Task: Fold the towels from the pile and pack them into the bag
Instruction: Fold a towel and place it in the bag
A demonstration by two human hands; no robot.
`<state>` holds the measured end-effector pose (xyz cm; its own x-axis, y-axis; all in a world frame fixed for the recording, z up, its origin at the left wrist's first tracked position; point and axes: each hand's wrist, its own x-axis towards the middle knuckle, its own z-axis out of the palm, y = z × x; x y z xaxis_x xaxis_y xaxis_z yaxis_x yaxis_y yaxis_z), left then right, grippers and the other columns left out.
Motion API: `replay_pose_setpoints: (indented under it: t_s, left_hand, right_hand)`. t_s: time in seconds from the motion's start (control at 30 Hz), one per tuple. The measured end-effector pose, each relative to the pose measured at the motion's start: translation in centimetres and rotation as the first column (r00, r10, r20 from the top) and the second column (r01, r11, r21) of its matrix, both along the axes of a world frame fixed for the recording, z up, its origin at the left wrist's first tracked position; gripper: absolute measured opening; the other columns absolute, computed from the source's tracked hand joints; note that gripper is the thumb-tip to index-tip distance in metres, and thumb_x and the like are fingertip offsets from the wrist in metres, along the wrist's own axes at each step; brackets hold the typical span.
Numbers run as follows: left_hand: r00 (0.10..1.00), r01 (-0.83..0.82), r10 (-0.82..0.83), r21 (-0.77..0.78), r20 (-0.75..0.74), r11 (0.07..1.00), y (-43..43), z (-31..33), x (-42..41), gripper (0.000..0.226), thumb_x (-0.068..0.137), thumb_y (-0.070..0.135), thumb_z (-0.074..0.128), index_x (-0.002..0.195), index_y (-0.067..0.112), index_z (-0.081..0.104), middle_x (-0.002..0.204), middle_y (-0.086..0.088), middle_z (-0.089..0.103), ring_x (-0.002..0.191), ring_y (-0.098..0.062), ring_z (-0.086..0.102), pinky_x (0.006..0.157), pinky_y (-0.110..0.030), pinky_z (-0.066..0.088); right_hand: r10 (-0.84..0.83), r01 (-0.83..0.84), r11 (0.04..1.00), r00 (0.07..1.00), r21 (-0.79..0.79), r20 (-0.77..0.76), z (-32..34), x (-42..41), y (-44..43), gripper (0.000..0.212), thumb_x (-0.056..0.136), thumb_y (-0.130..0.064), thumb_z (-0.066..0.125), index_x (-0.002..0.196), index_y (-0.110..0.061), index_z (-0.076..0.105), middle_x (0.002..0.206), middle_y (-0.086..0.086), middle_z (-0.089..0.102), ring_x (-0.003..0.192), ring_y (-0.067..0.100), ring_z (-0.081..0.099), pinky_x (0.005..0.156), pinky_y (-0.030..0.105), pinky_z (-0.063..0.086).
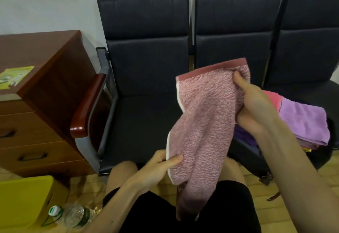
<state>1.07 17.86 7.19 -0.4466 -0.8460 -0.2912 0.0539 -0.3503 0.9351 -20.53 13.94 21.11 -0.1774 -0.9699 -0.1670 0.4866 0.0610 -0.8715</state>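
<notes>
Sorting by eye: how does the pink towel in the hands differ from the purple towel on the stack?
The pink towel hangs crumpled, gripped by the left hand and right hand; the purple towel lies flat, untouched. The pink towel is mottled with a darker band; the purple towel is plain. Both are soft cloth.

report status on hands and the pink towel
Left hand pinches lower edge of pink towel, right hand grips top corner. Towel hangs loose over the lap. Purple towel stack sits behind the right arm.
</notes>
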Motion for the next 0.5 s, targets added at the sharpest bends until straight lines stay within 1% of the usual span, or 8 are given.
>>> replay_pose_setpoints:
  t_s: [0.1, 0.2, 0.23, 0.27, 0.33, 0.37, 0.43, 0.5]
  left_hand:
    - [0.953, -0.157, 0.190, 0.153, -0.235, 0.976, -0.7, 2.1, 0.2, 0.024, 0.081, 0.027, 0.074, 0.084, 0.003, 0.079, 0.092, -0.018, 0.075, 0.084, -0.026, 0.074, 0.075, -0.037, 0.059]
    - [0.888, -0.226, 0.309, 0.261, -0.341, 0.938, -2.3, 5.3, 0.8, 0.034, 0.087, 0.033, 0.063, 0.098, 0.006, 0.079, 0.107, -0.019, 0.073, 0.098, -0.029, 0.072, 0.092, -0.044, 0.052]
    - [0.877, -0.238, 0.324, 0.264, -0.355, 0.935, -2.7, 6.1, 1.2, 0.036, 0.086, 0.035, 0.064, 0.101, 0.007, 0.079, 0.111, -0.018, 0.072, 0.103, -0.030, 0.071, 0.096, -0.046, 0.049]
    - [0.877, -0.243, 0.325, 0.255, -0.355, 0.936, -2.9, 6.9, 1.5, 0.038, 0.083, 0.036, 0.065, 0.102, 0.006, 0.079, 0.114, -0.019, 0.072, 0.106, -0.031, 0.070, 0.098, -0.047, 0.048]
    - [0.893, -0.227, 0.300, 0.239, -0.336, 0.944, -3.0, 7.2, 2.2, 0.046, 0.080, 0.034, 0.068, 0.113, 0.003, 0.074, 0.121, -0.020, 0.069, 0.111, -0.033, 0.068, 0.099, -0.048, 0.051]
    - [0.900, -0.216, 0.278, 0.210, -0.335, 0.954, -3.1, 7.2, 2.5, 0.052, 0.079, 0.033, 0.072, 0.122, 0.004, 0.069, 0.124, -0.019, 0.067, 0.112, -0.033, 0.067, 0.096, -0.047, 0.053]
    - [0.922, -0.156, 0.185, 0.112, -0.339, 0.981, -3.0, 7.0, 2.7, 0.062, 0.073, 0.031, 0.085, 0.129, 0.011, 0.065, 0.123, -0.017, 0.067, 0.111, -0.033, 0.066, 0.092, -0.047, 0.055]
    - [0.955, -0.114, 0.109, 0.000, -0.275, 0.994, -2.6, 6.7, 2.8, 0.045, 0.068, 0.025, 0.089, 0.111, 0.025, 0.075, 0.116, -0.012, 0.071, 0.107, -0.030, 0.069, 0.088, -0.044, 0.058]
  right_hand:
    - [0.072, -0.080, 0.996, 0.976, 0.030, 0.205, -3.6, 0.6, 0.4, 0.066, 0.090, -0.069, 0.045, 0.113, -0.013, 0.070, 0.115, 0.010, 0.072, 0.104, 0.025, 0.070, 0.091, 0.042, 0.054]
    - [0.450, -0.500, 0.866, 0.806, 0.033, 0.385, -9.3, 2.5, 3.6, 0.101, 0.062, -0.085, 0.061, 0.128, -0.009, 0.065, 0.131, 0.020, 0.062, 0.118, 0.038, 0.061, 0.103, 0.056, 0.044]
    - [0.551, -0.598, 0.801, 0.746, 0.012, 0.374, -10.0, 2.8, 4.5, 0.099, 0.057, -0.080, 0.070, 0.126, -0.009, 0.067, 0.126, 0.020, 0.064, 0.113, 0.037, 0.063, 0.097, 0.055, 0.046]
    - [0.592, -0.624, 0.782, 0.740, -0.004, 0.317, -10.3, 3.0, 4.9, 0.082, 0.058, -0.069, 0.079, 0.116, -0.011, 0.073, 0.115, 0.017, 0.070, 0.103, 0.032, 0.068, 0.089, 0.050, 0.052]
    - [0.555, -0.558, 0.829, 0.817, -0.026, 0.157, -10.2, 2.9, 5.0, 0.027, 0.072, -0.038, 0.080, 0.086, -0.015, 0.079, 0.083, 0.006, 0.073, 0.075, 0.017, 0.071, 0.068, 0.031, 0.059]
    - [0.519, -0.520, 0.854, 0.849, -0.012, 0.095, -9.6, 3.0, 4.8, 0.016, 0.075, -0.029, 0.077, 0.080, -0.015, 0.077, 0.075, 0.002, 0.070, 0.066, 0.013, 0.067, 0.062, 0.025, 0.056]
    - [0.469, -0.468, 0.883, 0.878, -0.032, 0.096, -8.8, 2.3, 4.0, 0.035, 0.070, -0.028, 0.085, 0.096, -0.009, 0.072, 0.084, 0.005, 0.068, 0.072, 0.014, 0.064, 0.064, 0.024, 0.055]
    - [0.467, -0.461, 0.884, 0.874, -0.072, 0.138, -8.6, 2.0, 3.6, 0.053, 0.073, -0.024, 0.082, 0.121, -0.009, 0.065, 0.105, 0.009, 0.067, 0.089, 0.018, 0.064, 0.075, 0.029, 0.055]
